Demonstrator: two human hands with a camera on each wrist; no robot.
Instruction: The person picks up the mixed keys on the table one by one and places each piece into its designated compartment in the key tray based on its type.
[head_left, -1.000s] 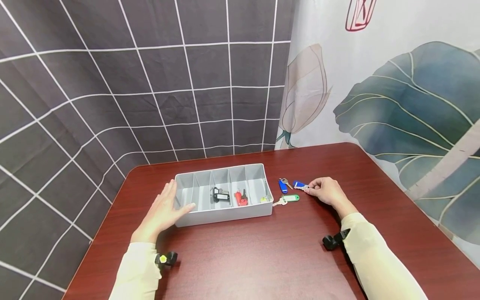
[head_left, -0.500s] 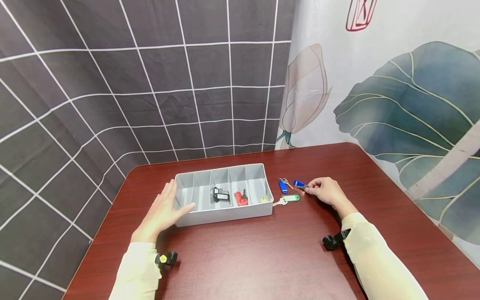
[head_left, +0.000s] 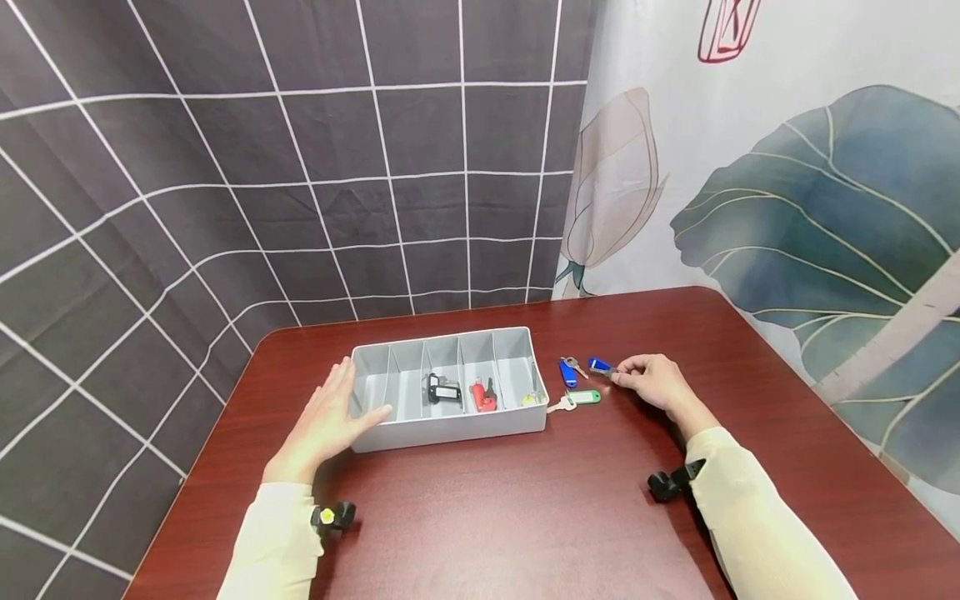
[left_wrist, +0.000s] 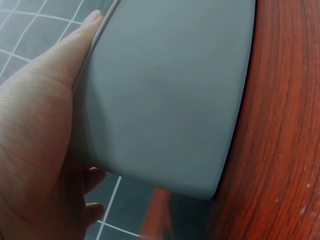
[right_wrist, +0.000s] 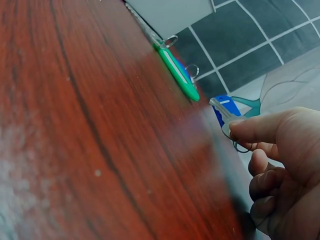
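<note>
Right of centre in the head view, your right hand (head_left: 654, 387) pinches a blue-tagged key (right_wrist: 224, 115), while your left hand (head_left: 321, 425), its grip spread, touches the grey tray (head_left: 450, 432) at centre-left.

tray (head_left: 450, 432): smooth matt plastic | tabletop (head_left: 480, 517): glossy wood grain | key (right_wrist: 224, 111): shiny metal | curtain (head_left: 315, 150): matt cloth

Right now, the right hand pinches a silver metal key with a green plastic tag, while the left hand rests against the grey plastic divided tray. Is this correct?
Not quite: the silver metal key in the right hand has a blue plastic tag, as the right wrist view shows. The rest is right.
</note>
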